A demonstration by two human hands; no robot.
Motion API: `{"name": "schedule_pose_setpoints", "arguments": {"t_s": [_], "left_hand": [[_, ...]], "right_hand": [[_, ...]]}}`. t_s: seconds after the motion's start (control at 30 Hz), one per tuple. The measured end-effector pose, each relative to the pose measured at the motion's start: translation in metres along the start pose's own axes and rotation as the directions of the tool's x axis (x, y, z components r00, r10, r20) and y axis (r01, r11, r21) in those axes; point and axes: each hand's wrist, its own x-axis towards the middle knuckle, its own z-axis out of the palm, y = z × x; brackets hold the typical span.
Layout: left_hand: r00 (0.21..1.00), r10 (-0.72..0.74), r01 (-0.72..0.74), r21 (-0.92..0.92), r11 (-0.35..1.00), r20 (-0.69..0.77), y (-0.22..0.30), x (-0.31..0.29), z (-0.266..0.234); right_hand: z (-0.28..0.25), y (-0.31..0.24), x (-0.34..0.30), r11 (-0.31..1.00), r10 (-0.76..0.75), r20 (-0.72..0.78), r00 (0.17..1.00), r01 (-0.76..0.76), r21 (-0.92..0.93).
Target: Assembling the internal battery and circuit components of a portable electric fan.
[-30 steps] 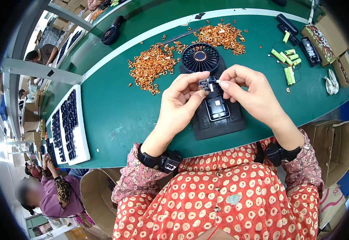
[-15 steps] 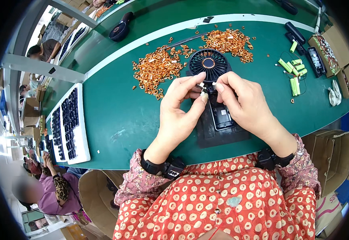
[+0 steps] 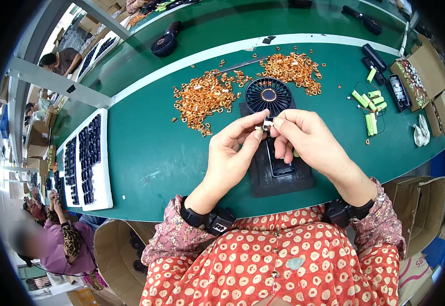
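Observation:
A dark handheld fan (image 3: pixel 255 97) lies on a black mat (image 3: pixel 283 188), its round grille pointing away from me and its handle case (image 3: pixel 278 167) opened up. Over the top of the handle, my left hand (image 3: pixel 230 153) pinches a small white plug connector (image 3: pixel 259 128) between thumb and forefinger. My right hand (image 3: pixel 316 140) pinches another small white plug connector (image 3: pixel 269 122) right beside it; the fingertips nearly touch. Whether the two connectors are joined I cannot tell. A bit of green (image 3: pixel 296 153), mostly hidden, shows under my right fingers.
Two piles of small orange rings (image 3: pixel 204 99) lie behind the fan. Green battery cells (image 3: pixel 370 104) with wires, an open dark case (image 3: pixel 399 92) and a cardboard box (image 3: pixel 426 69) are at right. A white tray of black parts (image 3: pixel 97 168) stands at left. A co-worker (image 3: pixel 69 245) sits lower left.
The two connectors have come closer together. My right fingers have curled lower, and a bit of green now shows beneath them. The whole view has shifted slightly.

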Motion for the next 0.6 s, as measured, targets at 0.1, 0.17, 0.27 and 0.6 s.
{"name": "schedule_pose_setpoints", "arguments": {"t_s": [0.1, 0.17, 0.27, 0.6], "left_hand": [[1.000, -0.005, 0.005, 0.000, 1.000, -0.002, -0.003, -0.001, -0.001], [1.000, 0.024, -0.024, -0.006, 1.000, -0.008, -0.003, -0.002, 0.001], [0.999, 0.041, -0.040, 0.061, 0.997, -0.029, -0.002, -0.004, 0.001], [0.924, 0.371, -0.258, 0.559, 0.788, -0.097, 0.006, -0.003, 0.014]], "right_hand": [[0.000, -0.002, -0.001, 0.998, 0.061, 0.036, 0.998, -0.061, 0.009], [-0.001, -0.004, -0.001, 0.999, 0.054, 0.025, 0.998, -0.054, 0.004], [0.000, -0.009, -0.001, 0.996, 0.090, 0.036, 0.995, -0.090, -0.020], [-0.002, -0.011, 0.012, 0.984, 0.114, 0.102, 0.988, -0.126, 0.125]]}}
